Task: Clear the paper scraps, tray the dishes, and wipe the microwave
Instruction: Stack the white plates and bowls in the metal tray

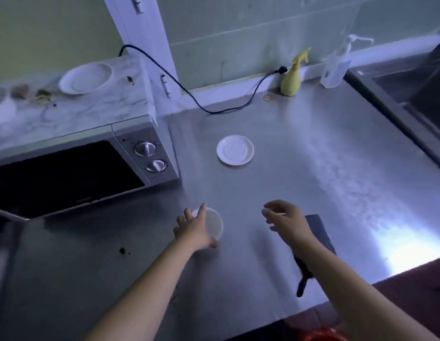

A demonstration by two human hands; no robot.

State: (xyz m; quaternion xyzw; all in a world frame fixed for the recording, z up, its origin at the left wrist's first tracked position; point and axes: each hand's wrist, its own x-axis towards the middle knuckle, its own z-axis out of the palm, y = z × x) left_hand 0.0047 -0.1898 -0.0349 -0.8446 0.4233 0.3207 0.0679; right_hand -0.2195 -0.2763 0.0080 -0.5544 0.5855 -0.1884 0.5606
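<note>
My left hand (193, 228) lies over a small white dish (214, 223) near the counter's front, thumb at its near rim and fingers reaching across its far side. To its right my right hand (286, 221) hovers with fingers loosely curled, and nothing plainly shows in it. A white saucer (235, 150) sits alone mid-counter. The microwave (145, 153) stands at left with its door shut. On its marbled top lie a white plate (85, 78) and brownish scraps (41, 94).
A cleaver (321, 233) lies under my right forearm, handle toward the front edge. At the back wall stand a yellow spray bottle (291, 81), a clear pump bottle (335, 67) and rubber bands (269, 97). The microwave's cord (214, 110) crosses the counter. A sink (410, 94) is at right.
</note>
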